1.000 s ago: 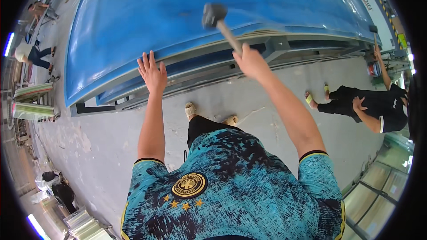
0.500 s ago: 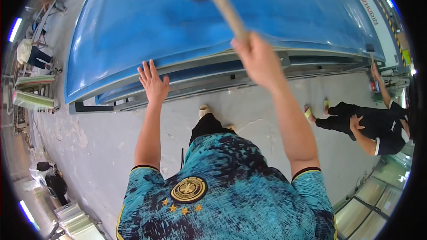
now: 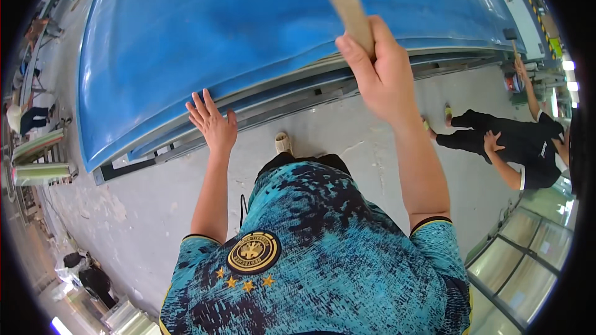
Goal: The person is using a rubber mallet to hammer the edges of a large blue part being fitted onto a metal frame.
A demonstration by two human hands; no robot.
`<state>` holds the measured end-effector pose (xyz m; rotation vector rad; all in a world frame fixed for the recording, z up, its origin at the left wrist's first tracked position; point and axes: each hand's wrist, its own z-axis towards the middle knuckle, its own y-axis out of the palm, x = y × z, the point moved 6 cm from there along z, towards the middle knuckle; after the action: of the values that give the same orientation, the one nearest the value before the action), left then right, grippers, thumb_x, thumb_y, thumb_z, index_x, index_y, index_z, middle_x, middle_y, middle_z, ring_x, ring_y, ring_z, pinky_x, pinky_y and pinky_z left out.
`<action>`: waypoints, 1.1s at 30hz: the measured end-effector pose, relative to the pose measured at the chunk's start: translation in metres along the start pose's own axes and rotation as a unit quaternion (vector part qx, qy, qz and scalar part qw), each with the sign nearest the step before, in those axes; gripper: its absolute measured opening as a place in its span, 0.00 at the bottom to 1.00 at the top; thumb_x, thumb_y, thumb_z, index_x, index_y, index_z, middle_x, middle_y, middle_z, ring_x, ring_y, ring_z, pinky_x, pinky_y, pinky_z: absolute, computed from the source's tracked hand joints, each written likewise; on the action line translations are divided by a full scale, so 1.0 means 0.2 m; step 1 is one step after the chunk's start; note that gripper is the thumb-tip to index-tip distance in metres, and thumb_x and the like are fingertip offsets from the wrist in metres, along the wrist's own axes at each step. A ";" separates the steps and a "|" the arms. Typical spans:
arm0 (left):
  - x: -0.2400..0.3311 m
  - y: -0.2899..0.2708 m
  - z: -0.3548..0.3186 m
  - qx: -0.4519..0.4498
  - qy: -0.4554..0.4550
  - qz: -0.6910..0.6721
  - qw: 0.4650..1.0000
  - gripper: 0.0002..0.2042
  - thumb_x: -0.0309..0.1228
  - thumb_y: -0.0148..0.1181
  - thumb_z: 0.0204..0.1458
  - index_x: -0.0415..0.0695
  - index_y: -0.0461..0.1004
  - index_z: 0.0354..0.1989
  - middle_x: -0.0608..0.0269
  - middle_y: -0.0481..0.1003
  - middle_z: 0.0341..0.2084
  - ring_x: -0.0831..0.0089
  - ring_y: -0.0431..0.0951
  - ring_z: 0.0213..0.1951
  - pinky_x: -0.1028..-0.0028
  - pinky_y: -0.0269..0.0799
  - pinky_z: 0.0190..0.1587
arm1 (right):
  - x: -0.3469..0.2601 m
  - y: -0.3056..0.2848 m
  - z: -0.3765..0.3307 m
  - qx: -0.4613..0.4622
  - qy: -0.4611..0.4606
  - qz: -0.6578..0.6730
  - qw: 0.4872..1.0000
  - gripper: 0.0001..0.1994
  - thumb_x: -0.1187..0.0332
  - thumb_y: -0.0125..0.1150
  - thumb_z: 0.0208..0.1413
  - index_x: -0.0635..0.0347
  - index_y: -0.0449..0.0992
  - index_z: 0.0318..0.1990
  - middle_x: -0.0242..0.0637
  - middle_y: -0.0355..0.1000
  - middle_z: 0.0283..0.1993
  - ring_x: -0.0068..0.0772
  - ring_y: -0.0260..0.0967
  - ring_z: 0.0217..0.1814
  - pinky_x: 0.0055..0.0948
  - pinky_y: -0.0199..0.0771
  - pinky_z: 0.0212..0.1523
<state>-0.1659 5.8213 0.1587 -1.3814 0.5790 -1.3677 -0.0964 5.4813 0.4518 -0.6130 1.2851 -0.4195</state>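
My right hand is wrapped round the wooden handle of a mallet, raised over the blue sheet; the mallet's head lies beyond the upper edge of the view. A large, glossy blue sheet covers a wide table-like machine before me. At its near edge rests my left hand, fingers spread and flat, holding nothing. Beneath the sheet's rim runs a dark metal frame with a gap between them.
To the right stands a person in black, one hand on another mallet at the sheet's far right corner. Framed panels stand at the lower right. Stacked strips lie on a rack at the left. Grey floor surrounds my feet.
The mallet has gone up, so its dark head has left the view. My view has shifted and tilted a little; my left hand stays at the sheet's edge.
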 end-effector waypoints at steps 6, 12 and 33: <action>0.08 -0.04 0.05 -0.017 -0.023 -0.017 0.999 0.47 0.35 0.67 0.60 0.52 0.52 0.88 0.45 0.44 0.88 0.37 0.35 0.87 0.34 0.35 0.84 | 0.82 0.22 -0.32 -0.073 0.082 -0.247 0.963 0.17 0.56 0.65 0.75 0.60 0.72 0.53 0.54 0.80 0.31 0.64 0.81 0.32 0.52 0.75 0.32; 0.01 -0.06 -0.05 -0.016 -0.013 -0.030 0.999 0.48 0.33 0.70 0.58 0.46 0.52 0.87 0.40 0.44 0.87 0.31 0.34 0.86 0.36 0.39 0.84 | 0.18 -0.28 -0.06 0.079 0.086 0.088 0.989 0.15 0.57 0.62 0.77 0.60 0.71 0.53 0.37 0.77 0.29 0.32 0.75 0.27 0.41 0.73 0.29; 0.03 0.00 0.07 -0.003 0.013 -0.019 1.000 0.50 0.31 0.73 0.57 0.45 0.51 0.87 0.37 0.43 0.86 0.23 0.35 0.84 0.37 0.45 0.83 | 0.64 0.13 -0.37 -0.006 0.122 -0.149 0.981 0.17 0.55 0.65 0.75 0.58 0.71 0.57 0.49 0.79 0.31 0.61 0.82 0.34 0.48 0.77 0.35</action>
<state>-0.1526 5.8215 0.1643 -1.3874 0.5763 -1.4169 -0.1391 5.4093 0.3279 -0.7856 1.4332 -0.7527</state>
